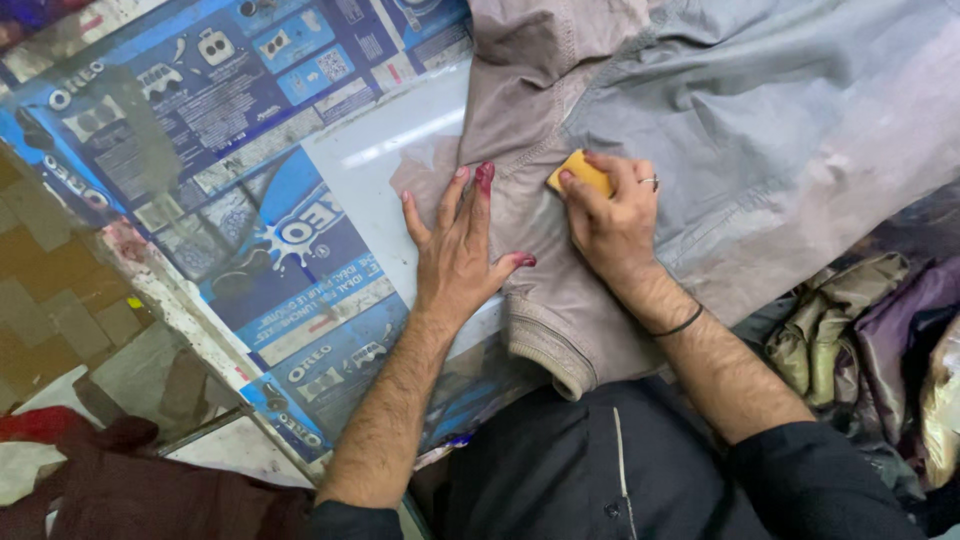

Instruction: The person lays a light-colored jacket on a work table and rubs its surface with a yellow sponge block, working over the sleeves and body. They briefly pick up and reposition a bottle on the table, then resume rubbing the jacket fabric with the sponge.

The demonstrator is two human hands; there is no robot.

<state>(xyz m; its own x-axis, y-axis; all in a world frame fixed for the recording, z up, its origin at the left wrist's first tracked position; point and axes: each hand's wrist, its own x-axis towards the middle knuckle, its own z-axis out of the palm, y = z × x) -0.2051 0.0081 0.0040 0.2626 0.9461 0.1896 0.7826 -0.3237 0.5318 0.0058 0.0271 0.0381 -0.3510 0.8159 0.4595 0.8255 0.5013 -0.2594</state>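
Grey-mauve garment lies spread flat on the table, upper right, its ribbed hem hanging over the near edge by my body; fabric looks damp and darker on the left part, paler grey to the right, with a stitched seam running diagonally. My right hand pinches a small yellow block between thumb and fingers, closed tight on it, pressing it on the cloth just beside the seam; ring on one finger, thin black band on the wrist. My left hand is flat and open, fingers spread, holding nothing, palm pinning the garment's left edge, fingertips stained red. Nothing blocks either hand. The table top is covered with blue printed wrapper sheet, glossy, with white lettering and cookie pictures, white bare patch around the garment's left edge. Right of me, a heap of crumpled cloths, olive, purple, beige. Lower left, dark red cloth on the tiled floor.
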